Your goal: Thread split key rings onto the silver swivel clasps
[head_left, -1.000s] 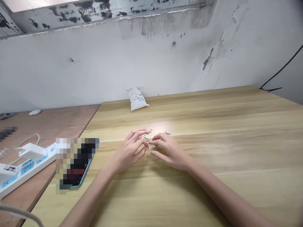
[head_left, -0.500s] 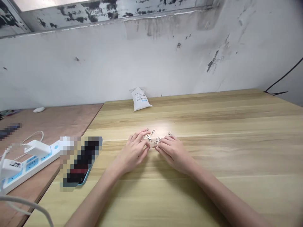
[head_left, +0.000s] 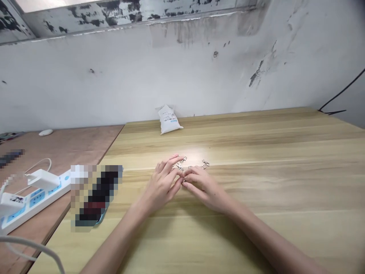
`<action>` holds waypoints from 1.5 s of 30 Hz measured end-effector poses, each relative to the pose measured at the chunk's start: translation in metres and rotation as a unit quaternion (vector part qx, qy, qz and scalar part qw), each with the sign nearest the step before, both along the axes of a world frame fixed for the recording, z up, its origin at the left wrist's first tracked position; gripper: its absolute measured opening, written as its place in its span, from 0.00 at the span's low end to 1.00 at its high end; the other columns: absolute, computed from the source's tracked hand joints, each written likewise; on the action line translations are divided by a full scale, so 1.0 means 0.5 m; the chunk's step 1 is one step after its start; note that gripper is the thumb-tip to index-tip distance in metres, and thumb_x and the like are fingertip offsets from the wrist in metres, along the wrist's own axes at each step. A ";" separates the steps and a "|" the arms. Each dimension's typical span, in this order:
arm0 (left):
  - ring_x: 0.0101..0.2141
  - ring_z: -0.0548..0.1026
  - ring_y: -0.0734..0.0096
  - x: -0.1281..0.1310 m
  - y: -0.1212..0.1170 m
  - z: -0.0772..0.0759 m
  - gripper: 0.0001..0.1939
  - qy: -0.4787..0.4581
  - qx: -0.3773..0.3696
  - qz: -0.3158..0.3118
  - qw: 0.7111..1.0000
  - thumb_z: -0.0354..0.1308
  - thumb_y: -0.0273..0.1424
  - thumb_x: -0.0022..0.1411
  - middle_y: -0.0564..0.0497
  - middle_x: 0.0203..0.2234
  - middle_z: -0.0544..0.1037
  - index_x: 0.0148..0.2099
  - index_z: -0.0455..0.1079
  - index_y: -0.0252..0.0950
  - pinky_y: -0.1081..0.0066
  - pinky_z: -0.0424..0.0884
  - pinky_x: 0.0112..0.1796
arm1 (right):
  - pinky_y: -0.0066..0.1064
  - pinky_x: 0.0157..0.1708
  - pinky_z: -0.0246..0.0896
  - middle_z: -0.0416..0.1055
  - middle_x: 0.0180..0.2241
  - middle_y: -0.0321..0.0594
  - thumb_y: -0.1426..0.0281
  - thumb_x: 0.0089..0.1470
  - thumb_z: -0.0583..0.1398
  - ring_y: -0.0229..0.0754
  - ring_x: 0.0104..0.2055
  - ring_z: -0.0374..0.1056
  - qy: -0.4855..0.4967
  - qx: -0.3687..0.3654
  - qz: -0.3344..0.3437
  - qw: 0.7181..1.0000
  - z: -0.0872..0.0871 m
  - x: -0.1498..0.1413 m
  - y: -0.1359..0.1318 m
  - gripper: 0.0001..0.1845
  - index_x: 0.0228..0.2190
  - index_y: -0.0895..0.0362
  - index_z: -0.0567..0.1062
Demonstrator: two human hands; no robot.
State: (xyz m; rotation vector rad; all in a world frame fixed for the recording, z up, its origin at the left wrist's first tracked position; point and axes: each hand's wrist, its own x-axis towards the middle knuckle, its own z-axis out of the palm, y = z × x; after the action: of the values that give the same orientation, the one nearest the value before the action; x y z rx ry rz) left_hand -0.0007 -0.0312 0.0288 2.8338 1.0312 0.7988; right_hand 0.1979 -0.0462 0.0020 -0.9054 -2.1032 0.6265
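Several small silver swivel clasps lie on the light wood tabletop, among them a clasp beside my left fingertips and another beyond my right hand. My left hand and my right hand meet at the middle of the table. A tiny metal clasp sits between the fingertips of both hands, mostly hidden by them.
A white printed sachet stands at the wall. To the left lie a pixelated phone, a white power strip with plugs and a white cable on a lower plywood board. A black cable runs down the right wall.
My right hand has shifted slightly, uncovering the clasp beyond it. Both hands remain together around the small clasp, and the view has barely moved.
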 end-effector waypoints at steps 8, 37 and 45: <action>0.64 0.56 0.56 -0.005 0.005 -0.001 0.05 0.011 -0.001 0.033 0.999 0.49 0.25 0.68 0.44 0.61 0.64 0.41 0.66 0.38 0.55 0.60 0.56 | 0.35 0.40 0.57 0.74 0.32 0.39 0.72 0.63 0.57 0.41 0.37 0.65 -0.076 0.156 -0.082 0.981 0.004 0.040 0.024 0.08 0.32 0.56 0.75; 0.48 0.73 0.60 -0.091 0.036 -0.016 0.09 0.064 -0.136 0.079 0.985 0.53 0.34 0.66 0.46 0.49 0.73 0.47 0.69 0.40 0.61 0.70 0.45 | 0.32 0.29 0.55 0.73 0.34 0.43 0.72 0.64 0.51 0.42 0.33 0.68 -0.284 0.136 -0.171 0.933 -0.019 0.159 0.020 0.13 0.36 0.56 0.75; 0.42 0.74 0.58 -0.072 0.038 -0.025 0.16 0.048 -0.182 0.159 0.969 0.59 0.41 0.62 0.46 0.44 0.73 0.49 0.68 0.39 0.63 0.70 0.39 | 0.33 0.31 0.57 0.72 0.32 0.42 0.72 0.62 0.55 0.42 0.33 0.67 -0.283 0.117 -0.137 0.942 0.003 0.043 0.024 0.09 0.33 0.58 0.75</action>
State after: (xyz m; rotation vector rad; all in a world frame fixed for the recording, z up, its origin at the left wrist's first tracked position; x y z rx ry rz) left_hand -0.0366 -0.0122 0.0163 2.4511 1.4961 0.4267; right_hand 0.2193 -0.0344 0.0036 -1.3200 -2.4104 -0.0467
